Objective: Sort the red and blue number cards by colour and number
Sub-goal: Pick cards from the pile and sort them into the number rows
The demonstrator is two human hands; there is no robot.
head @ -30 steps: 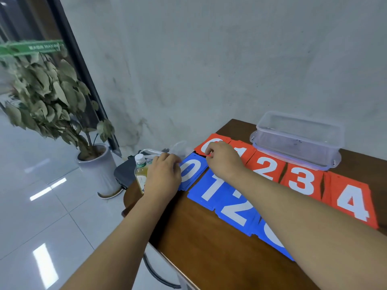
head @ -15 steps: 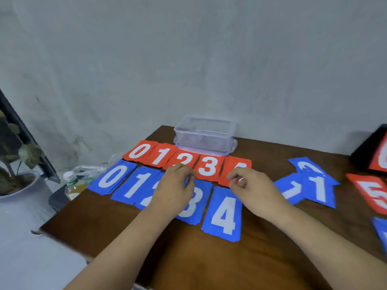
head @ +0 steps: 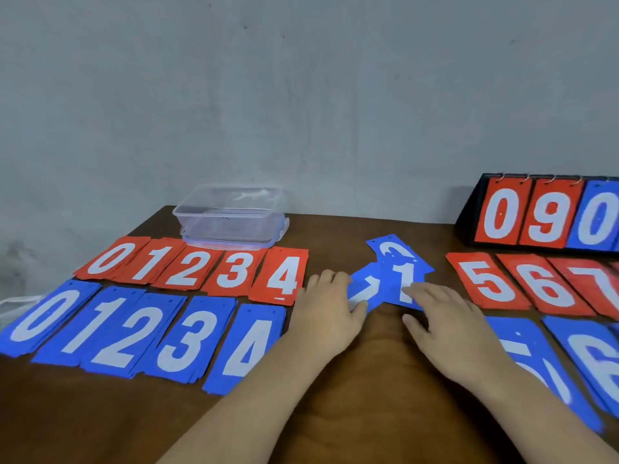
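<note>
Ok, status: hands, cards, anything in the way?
Left hand, right hand open, touching loose blue cards. Red piles, blue piles 0 to 4 at left. Tub behind, apart.

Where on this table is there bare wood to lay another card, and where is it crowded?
Bare wood runs along the near edge, and behind the loose blue cards between clear box and scoreboard. Sorted rows crowd both sides.

Red cards [head: 231, 272], blue cards [head: 181, 339], all white-numbered; brown table [head: 368, 403].
</note>
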